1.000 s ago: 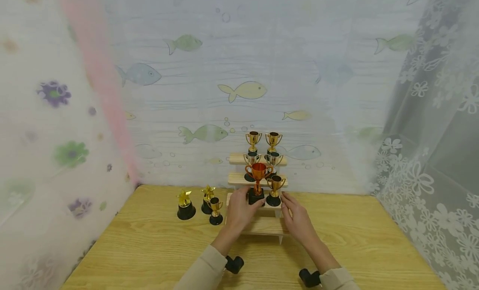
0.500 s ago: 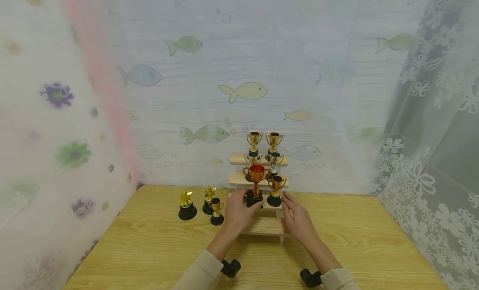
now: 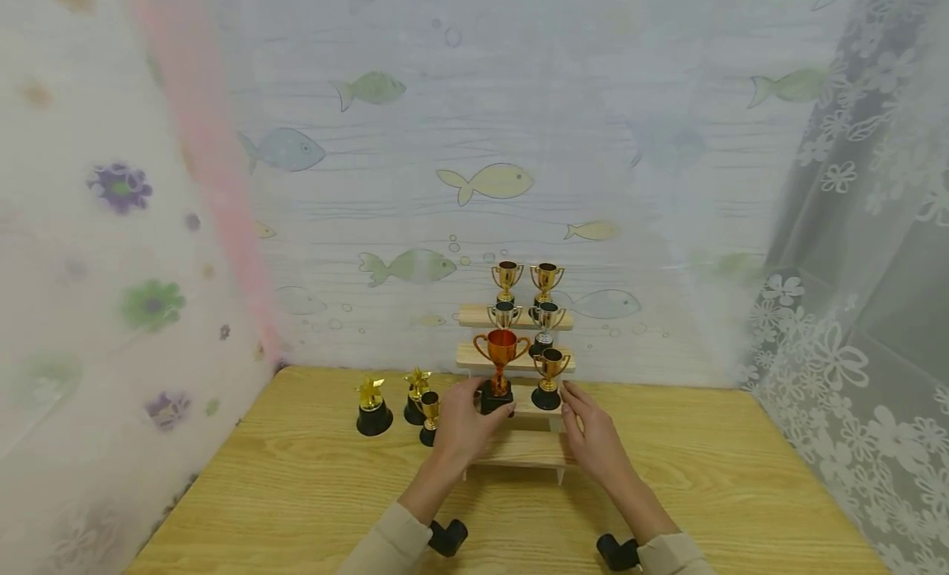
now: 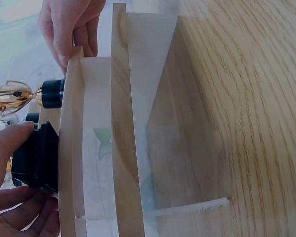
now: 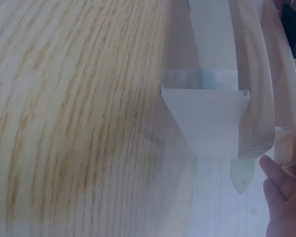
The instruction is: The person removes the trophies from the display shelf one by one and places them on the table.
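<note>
My left hand (image 3: 461, 425) grips the black square base of a large copper-coloured trophy (image 3: 502, 346) on the second step from the bottom of a wooden stepped display stand (image 3: 522, 450). In the left wrist view, thumb and fingers close around that black base (image 4: 42, 155), which stands at the step's edge. To its right on the same step is a smaller bronze trophy (image 3: 549, 367), upright on a round base. My right hand (image 3: 593, 433) holds the right end of this step, beside the smaller trophy. The right wrist view shows its fingers (image 5: 281, 180) against the step's end.
Two gold trophies (image 3: 546, 278) stand on the top step, with two silver trophies (image 3: 546, 318) below them. Left of the stand, two gold star trophies (image 3: 373, 410) and a small gold cup (image 3: 429, 410) are on the wooden table (image 3: 296, 476). A fish-patterned curtain hangs behind.
My left hand has moved the large copper-coloured trophy slightly left along its step, away from the smaller bronze one. The right hand has stayed at the step's end.
</note>
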{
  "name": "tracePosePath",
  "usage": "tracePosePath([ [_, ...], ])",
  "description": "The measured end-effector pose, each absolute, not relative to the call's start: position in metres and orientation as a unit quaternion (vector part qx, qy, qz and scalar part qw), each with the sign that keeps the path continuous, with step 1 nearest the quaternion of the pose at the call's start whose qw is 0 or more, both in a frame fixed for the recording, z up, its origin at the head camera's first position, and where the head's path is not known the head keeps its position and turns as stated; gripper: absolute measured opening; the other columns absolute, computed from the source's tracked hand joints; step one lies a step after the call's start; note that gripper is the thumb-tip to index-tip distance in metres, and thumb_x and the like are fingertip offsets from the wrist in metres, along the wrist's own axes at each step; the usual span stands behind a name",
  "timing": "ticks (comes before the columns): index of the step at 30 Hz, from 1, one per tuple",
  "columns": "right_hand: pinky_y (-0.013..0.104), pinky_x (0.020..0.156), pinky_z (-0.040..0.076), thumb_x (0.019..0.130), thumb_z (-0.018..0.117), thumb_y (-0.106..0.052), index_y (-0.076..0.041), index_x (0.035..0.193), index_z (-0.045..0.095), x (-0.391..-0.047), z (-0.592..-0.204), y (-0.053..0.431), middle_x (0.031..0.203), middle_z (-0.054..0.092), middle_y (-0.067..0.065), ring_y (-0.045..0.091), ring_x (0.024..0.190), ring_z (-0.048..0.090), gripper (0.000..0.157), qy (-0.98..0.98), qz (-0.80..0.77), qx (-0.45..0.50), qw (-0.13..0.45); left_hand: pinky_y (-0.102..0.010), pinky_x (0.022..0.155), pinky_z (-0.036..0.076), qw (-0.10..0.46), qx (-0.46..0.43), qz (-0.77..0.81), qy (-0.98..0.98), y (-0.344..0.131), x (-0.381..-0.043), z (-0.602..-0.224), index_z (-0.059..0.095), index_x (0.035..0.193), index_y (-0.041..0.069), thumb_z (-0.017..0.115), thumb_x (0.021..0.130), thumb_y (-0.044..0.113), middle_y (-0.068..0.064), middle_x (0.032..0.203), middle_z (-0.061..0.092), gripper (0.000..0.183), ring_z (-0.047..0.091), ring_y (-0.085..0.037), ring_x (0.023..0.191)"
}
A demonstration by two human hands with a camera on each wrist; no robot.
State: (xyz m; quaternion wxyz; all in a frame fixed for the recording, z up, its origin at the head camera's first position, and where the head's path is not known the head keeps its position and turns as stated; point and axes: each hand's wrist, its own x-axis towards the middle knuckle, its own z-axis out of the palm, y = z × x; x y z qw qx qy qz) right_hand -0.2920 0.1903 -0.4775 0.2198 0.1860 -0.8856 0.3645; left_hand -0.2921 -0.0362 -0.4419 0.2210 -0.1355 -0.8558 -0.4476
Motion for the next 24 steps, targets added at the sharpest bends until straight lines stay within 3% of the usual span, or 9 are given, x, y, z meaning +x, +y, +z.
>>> tracePosePath([
  [8, 0.061, 0.106, 0.043, 0.109, 0.048, -0.009, 0.012, 0.139, 0.056, -0.293, -0.479, 0.19, 0.15, 0.048, 0.027, 0.048, 0.136, 0.047, 0.037, -0.885, 0.366, 0.185, 0.22, -0.044, 0.081, 0.058, 0.217, -0.123, -0.45, -0.857, -0.042, -0.289, -0.442, 0.073, 0.122, 0.01, 0.089, 0.082, 0.029, -0.007, 0.109, 0.073, 0.047, 0.069, -0.027, 0.102],
  [16, 0.06, 0.106, 0.043, 0.109, 0.048, -0.009, 0.012, 0.139, 0.055, -0.293, -0.478, 0.19, 0.151, 0.048, 0.026, 0.046, 0.137, 0.047, 0.037, -0.886, 0.366, 0.182, 0.218, -0.043, 0.077, 0.06, 0.201, -0.096, -0.451, -0.864, -0.049, -0.284, -0.443, 0.071, 0.121, 0.002, 0.09, 0.08, 0.031, -0.012, 0.109, 0.073, 0.054, 0.069, -0.028, 0.099],
  [24, 0.061, 0.107, 0.042, 0.109, 0.048, -0.01, 0.012, 0.14, 0.055, -0.292, -0.479, 0.19, 0.152, 0.047, 0.026, 0.046, 0.138, 0.046, 0.038, -0.887, 0.367, 0.182, 0.213, -0.042, 0.075, 0.059, 0.213, -0.102, -0.428, -0.872, -0.059, -0.281, -0.444, 0.074, 0.114, 0.006, 0.089, 0.08, 0.033, -0.008, 0.102, 0.073, 0.046, 0.069, -0.024, 0.091],
])
